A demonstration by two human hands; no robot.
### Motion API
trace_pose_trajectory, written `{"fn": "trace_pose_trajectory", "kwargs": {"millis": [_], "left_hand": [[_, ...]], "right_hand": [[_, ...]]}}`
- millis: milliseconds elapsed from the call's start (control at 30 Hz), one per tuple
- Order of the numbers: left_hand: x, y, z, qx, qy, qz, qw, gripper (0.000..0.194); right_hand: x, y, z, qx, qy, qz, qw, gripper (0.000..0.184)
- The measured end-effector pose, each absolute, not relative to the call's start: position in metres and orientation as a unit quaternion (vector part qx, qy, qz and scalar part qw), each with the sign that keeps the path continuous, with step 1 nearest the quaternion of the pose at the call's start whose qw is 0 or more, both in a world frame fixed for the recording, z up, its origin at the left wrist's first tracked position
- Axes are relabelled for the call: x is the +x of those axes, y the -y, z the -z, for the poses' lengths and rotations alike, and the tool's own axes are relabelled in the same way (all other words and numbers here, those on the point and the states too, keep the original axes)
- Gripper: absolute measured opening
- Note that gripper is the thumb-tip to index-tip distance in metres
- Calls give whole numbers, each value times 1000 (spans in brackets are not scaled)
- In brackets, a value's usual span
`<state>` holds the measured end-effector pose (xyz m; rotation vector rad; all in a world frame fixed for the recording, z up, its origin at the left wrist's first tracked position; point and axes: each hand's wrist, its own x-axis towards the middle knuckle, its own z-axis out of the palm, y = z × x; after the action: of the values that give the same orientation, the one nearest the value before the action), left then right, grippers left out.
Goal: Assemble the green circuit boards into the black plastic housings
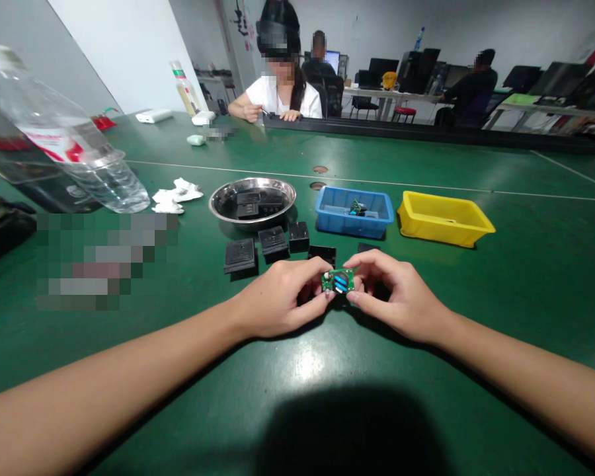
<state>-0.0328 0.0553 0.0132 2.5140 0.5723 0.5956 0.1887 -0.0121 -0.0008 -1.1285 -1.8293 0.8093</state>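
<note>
A small green circuit board [348, 272] with blue parts on its face is held just above the green table [203, 396]. My left hand [287, 294] pinches its left end between thumb and fingers. At the other end, my right hand [399, 294] grips the board in the same way. Just beyond my hands several black plastic cases [274, 244] stand on the table, one of them partly hidden behind my left fingers. Another dark piece [369, 248] shows behind my right hand.
A steel bowl [218, 217] holds black cases. Beside it are a blue tray [354, 225] with circuit boards inside and a yellow tray [441, 231]. Crumpled tissue [176, 196] and a large water bottle [86, 149] are at the left. Across the table sits a person [282, 86] wearing a headset.
</note>
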Motion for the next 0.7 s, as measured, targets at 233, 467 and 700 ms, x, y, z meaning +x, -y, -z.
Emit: {"fn": "trace_pose_trajectory", "kwargs": {"millis": [233, 467, 700], "left_hand": [[-33, -56, -13, 924, -207, -203, 249, 18], [-32, -59, -13, 929, -205, -168, 258, 24], [-31, -59, -16, 937, -200, -140, 248, 18]], "right_hand": [[188, 14, -3, -465, 766, -249, 367, 28], [190, 13, -1, -465, 770, -247, 359, 26], [189, 13, -1, -465, 768, -270, 348, 27]]}}
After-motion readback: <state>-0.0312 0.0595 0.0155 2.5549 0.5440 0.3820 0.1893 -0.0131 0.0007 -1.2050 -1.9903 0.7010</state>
